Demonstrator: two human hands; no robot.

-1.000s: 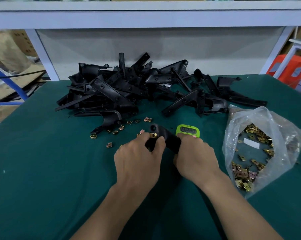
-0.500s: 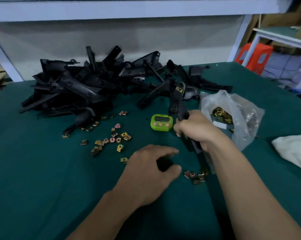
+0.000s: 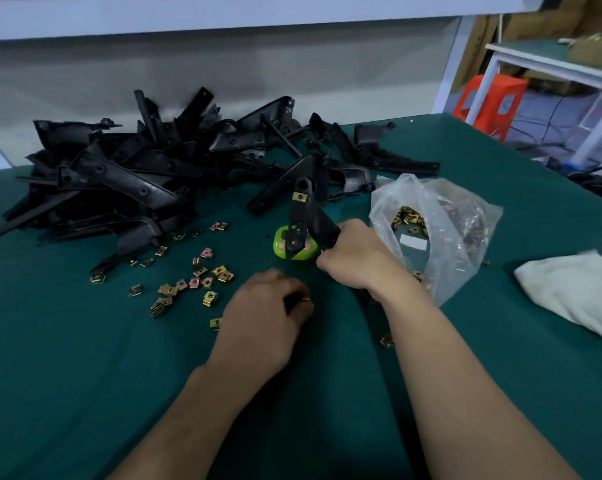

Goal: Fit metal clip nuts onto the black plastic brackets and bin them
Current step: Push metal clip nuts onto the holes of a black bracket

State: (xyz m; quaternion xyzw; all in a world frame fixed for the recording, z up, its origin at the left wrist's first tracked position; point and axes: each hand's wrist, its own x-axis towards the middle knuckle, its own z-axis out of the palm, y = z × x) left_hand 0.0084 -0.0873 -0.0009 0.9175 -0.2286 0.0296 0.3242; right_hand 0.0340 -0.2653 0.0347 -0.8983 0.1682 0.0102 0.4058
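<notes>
"Comparing this with 0.5 s ago, what differs?"

"The left hand [image 3: 265, 320]. Its fingers lay spread over the bench [image 3: 67, 375]; now they are curled in, knuckles up, low over the green cover. A thin brass glint shows at the fingertips, but blur hides whether they pinch it. I cannot tell."

"And the right hand [image 3: 353, 258]?"

"Unchanged: its fingers are clamped round the lower part of 1 bracket [image 3: 304, 216], which it holds up off the bench, leaning slightly left, in front of the green timer [image 3: 294, 252]."

"Describe the bracket."

"Matte black plastic, long and flat, with a round hole near the top. Just under that hole 1 clip nut [image 3: 300, 196] sits on it, square, brass-coloured and shiny."

"The rest?"

"The pile of brackets [image 3: 137, 174] lies tangled at the back left. The loose clip nuts [image 3: 195, 282] are scattered between that pile and the left hand, some brass, some pinkish. A crinkled clear bag [image 3: 466, 230] holding more clips touches the right wrist. A soft white cloth [image 3: 569, 292] lies at the right edge."
</notes>
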